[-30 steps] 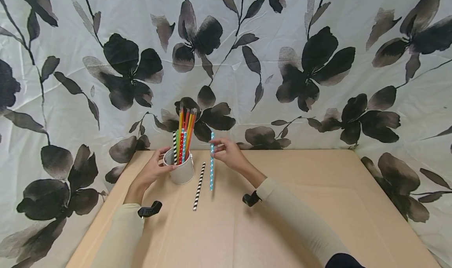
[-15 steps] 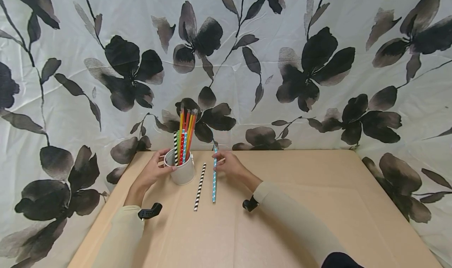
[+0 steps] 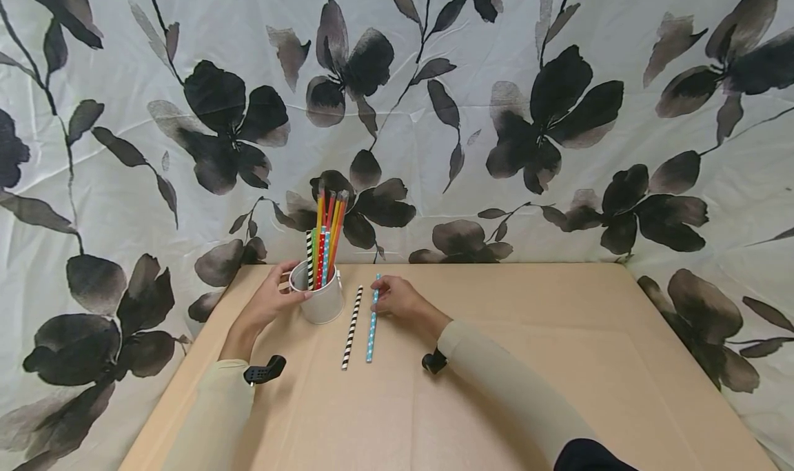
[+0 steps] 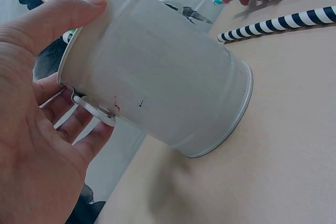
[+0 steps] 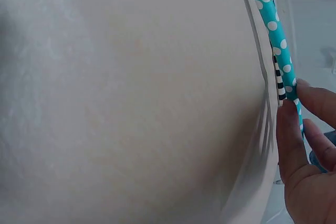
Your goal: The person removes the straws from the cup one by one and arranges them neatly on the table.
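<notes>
My left hand (image 3: 267, 301) grips a small white metal bucket (image 4: 152, 66), thumb at the rim and fingers round its side. Slim sticks stand in the bucket: a black-and-white striped one (image 3: 309, 254), a red dotted one (image 3: 320, 257), a blue dotted one and several taller orange and yellow ones (image 3: 338, 226). To the right, my right hand (image 3: 403, 300) pinches the upper end of a blue paper straw with white dots (image 5: 273, 24). A striped black-and-white straw (image 3: 351, 329) lies on the table between the bucket and the dotted straw.
The brown table (image 3: 527, 361) spreads out to the right and in front. Behind it hangs a white cloth (image 3: 434, 202) with dark flowers, close to the table's back edge.
My right hand has brought the dotted straw down and nearer, from upright to lying low beside the striped straw, its lower end now tilted left. My left hand has stayed at the bucket.
</notes>
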### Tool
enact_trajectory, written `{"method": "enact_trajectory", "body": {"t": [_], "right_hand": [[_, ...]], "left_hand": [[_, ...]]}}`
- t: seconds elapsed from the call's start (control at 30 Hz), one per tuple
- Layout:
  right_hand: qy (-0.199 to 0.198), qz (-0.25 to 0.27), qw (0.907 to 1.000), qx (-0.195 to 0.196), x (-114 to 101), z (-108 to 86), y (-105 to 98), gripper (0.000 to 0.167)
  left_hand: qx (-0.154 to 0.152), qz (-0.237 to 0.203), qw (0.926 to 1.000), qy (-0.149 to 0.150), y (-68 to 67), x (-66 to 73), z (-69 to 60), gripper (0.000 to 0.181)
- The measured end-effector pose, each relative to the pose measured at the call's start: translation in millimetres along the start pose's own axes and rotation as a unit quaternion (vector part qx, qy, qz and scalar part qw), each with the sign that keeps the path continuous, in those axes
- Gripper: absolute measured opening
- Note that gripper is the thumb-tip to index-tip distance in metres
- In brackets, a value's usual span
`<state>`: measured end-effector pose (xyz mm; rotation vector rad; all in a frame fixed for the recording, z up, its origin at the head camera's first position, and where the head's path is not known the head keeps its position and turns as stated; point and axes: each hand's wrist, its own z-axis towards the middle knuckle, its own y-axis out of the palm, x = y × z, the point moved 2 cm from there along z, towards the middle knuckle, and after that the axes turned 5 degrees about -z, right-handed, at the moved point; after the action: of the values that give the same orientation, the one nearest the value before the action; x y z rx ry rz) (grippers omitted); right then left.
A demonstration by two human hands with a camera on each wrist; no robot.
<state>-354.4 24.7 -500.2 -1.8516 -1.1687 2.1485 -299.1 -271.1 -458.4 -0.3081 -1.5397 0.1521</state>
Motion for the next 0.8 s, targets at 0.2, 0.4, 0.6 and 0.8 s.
{"method": "enact_trajectory", "body": {"t": [0.2, 0.4, 0.6, 0.8], "right_hand": [[0.005, -0.022, 0.9997, -0.008, -6.1, -3.7, 5.2, 0.049], [-0.006, -0.071, 0.9973, -0.018, -10.0, -5.0, 9.4, 0.047], [-0.014, -0.095, 0.9951, -0.023, -8.5, -1.8, 12.9, 0.046], [-0.018, -0.13, 0.9908, -0.031, -9.2, -1.4, 14.0, 0.045]], "left_hand": [[-0.006, -0.002, 1.0, 0.0, -2.1, 1.8, -0.4, 0.092], [-0.007, 0.001, 1.0, 0.002, -3.2, 1.1, -0.6, 0.091], [-0.009, -0.003, 1.0, 0.001, -2.3, 2.8, -1.8, 0.091], [-0.011, -0.002, 0.9999, 0.001, -1.9, 3.3, -0.1, 0.092]]}}
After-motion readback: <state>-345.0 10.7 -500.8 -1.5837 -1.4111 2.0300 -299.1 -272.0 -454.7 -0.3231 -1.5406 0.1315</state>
